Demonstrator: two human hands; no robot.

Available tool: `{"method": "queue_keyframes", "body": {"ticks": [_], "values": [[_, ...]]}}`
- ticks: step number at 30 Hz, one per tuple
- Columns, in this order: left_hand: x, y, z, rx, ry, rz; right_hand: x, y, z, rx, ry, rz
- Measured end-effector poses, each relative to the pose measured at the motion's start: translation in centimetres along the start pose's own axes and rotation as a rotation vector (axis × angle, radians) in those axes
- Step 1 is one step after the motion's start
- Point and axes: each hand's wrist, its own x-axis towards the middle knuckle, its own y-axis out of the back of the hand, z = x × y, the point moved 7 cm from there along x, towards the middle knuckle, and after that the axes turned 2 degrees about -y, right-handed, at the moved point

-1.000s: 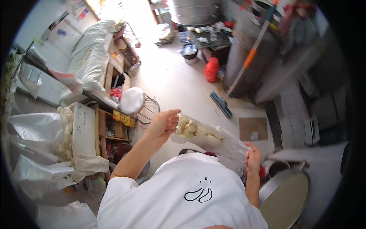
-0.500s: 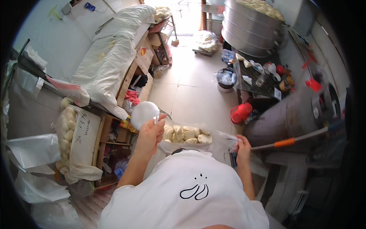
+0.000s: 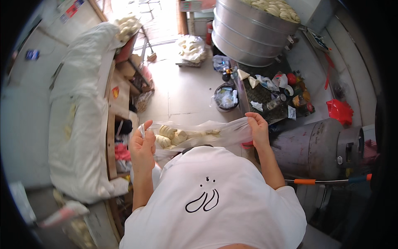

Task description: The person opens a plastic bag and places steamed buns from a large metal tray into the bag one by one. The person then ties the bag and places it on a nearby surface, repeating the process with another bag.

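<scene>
A clear plastic bag (image 3: 234, 129) stretches between my two hands in front of my white shirt. Pale, ridged dough rolls or steamed buns (image 3: 179, 136) lie in it, mostly towards the left. My left hand (image 3: 143, 145) grips the bag's left side with closed fingers. At the other end, my right hand (image 3: 259, 129) pinches the bag's edge between thumb and fingers. The shirt's front hides the near part of the bag.
White cloth covers a long table (image 3: 78, 112) on the left. At right lies a grey gas cylinder (image 3: 300, 149) by a cluttered dark table (image 3: 265, 97). A tall metal steamer (image 3: 248, 35), a lined bin (image 3: 226, 98) and a bun-filled bag (image 3: 190, 49) stand farther off.
The view has turned rightward, so the room shifts left. My right hand has risen farther forward. The bag is now pulled wide and taut between both hands.
</scene>
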Motion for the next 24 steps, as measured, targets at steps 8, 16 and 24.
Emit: {"method": "queue_keyframes", "body": {"ticks": [8, 16, 24], "values": [[21.6, -10.6, 5.5, -0.165, 0.118, -0.314, 16.0, 1.2, 0.4, -0.215, -0.135, 0.193], [40.6, -17.1, 5.4, -0.061, 0.073, -0.374, 40.3, 0.6, -15.2, -0.596, 0.418, 0.404], [56.8, -20.8, 6.4, -0.061, 0.097, -0.359, 66.1, -5.5, -35.8, -0.925, 0.875, 0.460]]}}
